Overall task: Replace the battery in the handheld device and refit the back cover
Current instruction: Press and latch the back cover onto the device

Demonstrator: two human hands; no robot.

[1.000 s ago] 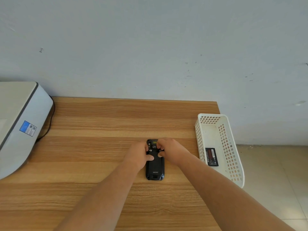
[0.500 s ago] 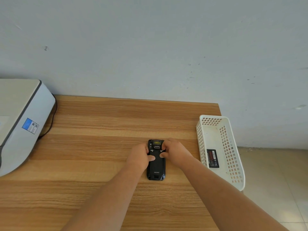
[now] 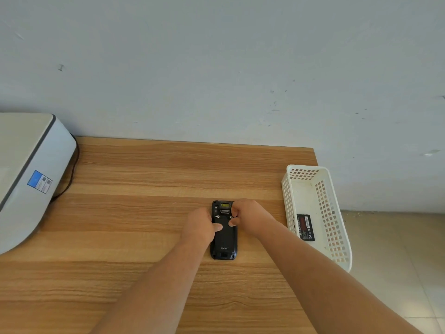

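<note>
A black handheld device (image 3: 224,242) lies face down on the wooden table (image 3: 134,213), its back cover on and a small yellow label at its far end. My left hand (image 3: 200,226) grips its left edge, thumb pressed on the cover. My right hand (image 3: 249,216) holds the right edge near the top, with thumb and a finger at the small latch there. A black battery (image 3: 305,227) with a red label lies in the white basket (image 3: 333,218).
The white perforated basket sits at the table's right edge, overhanging the tiled floor. A white printer-like machine (image 3: 29,174) with a blue sticker and a black cable stands at the far left. A pale wall runs behind the table.
Both hands stay on the device. My right fingers have shifted slightly at the upper right latch; the view has drifted a little.
</note>
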